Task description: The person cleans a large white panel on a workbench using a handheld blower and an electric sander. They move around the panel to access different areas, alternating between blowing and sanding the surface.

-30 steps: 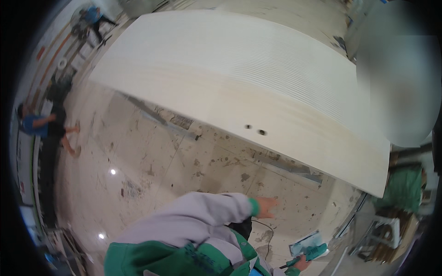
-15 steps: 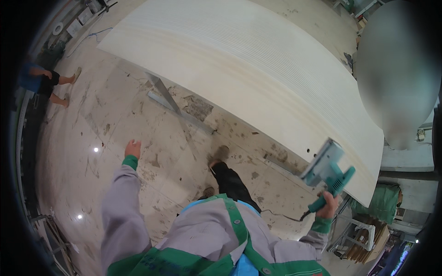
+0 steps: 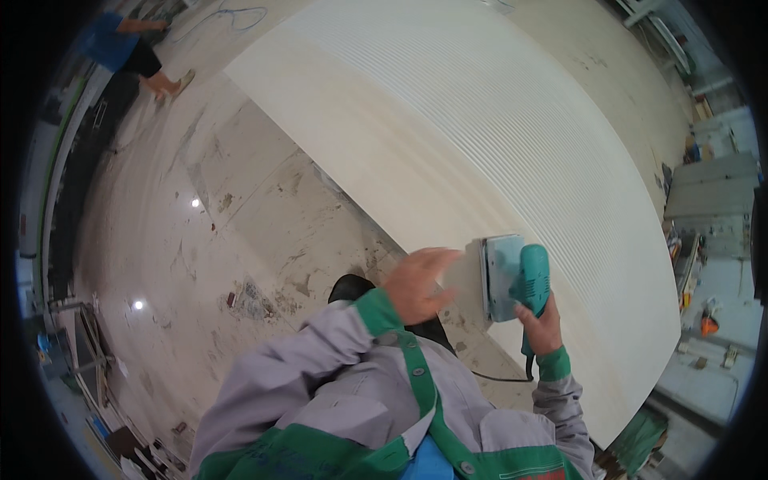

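Observation:
My right hand (image 3: 542, 326) is wrapped round the handle of a teal electric sheet sander (image 3: 506, 276) with a wide flat pad. The sander is tilted, pad side to the left, at the near edge of a large white panel (image 3: 352, 120); I cannot tell whether it touches the panel. Fine parallel grooves run along the panel, beside a smooth strip at its near side. Left of the sander, my left hand (image 3: 420, 286) is slightly blurred and holds nothing, its fingers stretched toward the pad. A dark power cord (image 3: 504, 378) runs from the sander's handle toward my body.
Another person (image 3: 120, 48) in a blue top and dark shorts stands at the far left. A blue hose (image 3: 248, 16) lies on the floor beyond the panel's far left corner. Green cloth (image 3: 640, 440) is bunched at the lower right. Stained tiles (image 3: 240, 208) cover the floor.
My view has turned and the panel now sits closer. The sander has come left and over the panel's edge in my right hand. My left hand has swung right, close to the sander.

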The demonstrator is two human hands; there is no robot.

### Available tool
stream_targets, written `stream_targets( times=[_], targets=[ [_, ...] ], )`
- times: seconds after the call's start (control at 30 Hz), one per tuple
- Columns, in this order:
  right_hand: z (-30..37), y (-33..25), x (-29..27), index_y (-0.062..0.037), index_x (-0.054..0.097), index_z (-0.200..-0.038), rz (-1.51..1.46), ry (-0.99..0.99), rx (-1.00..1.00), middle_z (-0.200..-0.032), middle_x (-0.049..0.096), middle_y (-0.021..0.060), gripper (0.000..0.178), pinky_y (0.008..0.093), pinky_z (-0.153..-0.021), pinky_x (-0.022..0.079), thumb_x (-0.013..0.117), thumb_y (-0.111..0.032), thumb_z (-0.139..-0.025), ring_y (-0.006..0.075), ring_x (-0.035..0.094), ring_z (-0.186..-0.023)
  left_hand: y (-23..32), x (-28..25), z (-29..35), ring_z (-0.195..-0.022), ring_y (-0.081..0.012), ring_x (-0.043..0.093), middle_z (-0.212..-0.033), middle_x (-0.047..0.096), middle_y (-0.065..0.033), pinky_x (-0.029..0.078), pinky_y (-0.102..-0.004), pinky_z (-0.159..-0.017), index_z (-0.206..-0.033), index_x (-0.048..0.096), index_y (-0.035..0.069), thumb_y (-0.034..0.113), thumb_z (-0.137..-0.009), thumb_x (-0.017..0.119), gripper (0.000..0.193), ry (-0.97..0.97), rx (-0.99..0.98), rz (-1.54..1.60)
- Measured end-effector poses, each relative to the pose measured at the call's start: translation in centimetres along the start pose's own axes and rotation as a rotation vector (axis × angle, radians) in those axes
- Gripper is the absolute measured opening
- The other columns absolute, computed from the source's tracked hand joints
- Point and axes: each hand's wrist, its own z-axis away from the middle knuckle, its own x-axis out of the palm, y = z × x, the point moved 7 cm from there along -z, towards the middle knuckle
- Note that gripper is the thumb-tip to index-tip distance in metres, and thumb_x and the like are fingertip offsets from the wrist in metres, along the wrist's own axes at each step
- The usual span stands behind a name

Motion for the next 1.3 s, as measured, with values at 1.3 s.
stream_targets(
  times=[1.3],
  targets=[
    [-44.1,-33.5,47.0,0.0123,0.027,-0.143,0.717,-0.53,-0.28,-0.1,0.068,0.032,0.086,0.0514,-0.086,0.052,0.064,-0.031,-0.079,0.0474,0.067,-0.096,-32.6,-43.9,-31.1,-0.081,-0.0334,0.071,-0.083,0.074,-0.0115,0.056,-0.044,-0.076,-0.104,0.072,0.01,0.04,-0.091,0.061,0.034,0.254,-0.488,-0.402]
  ],
)
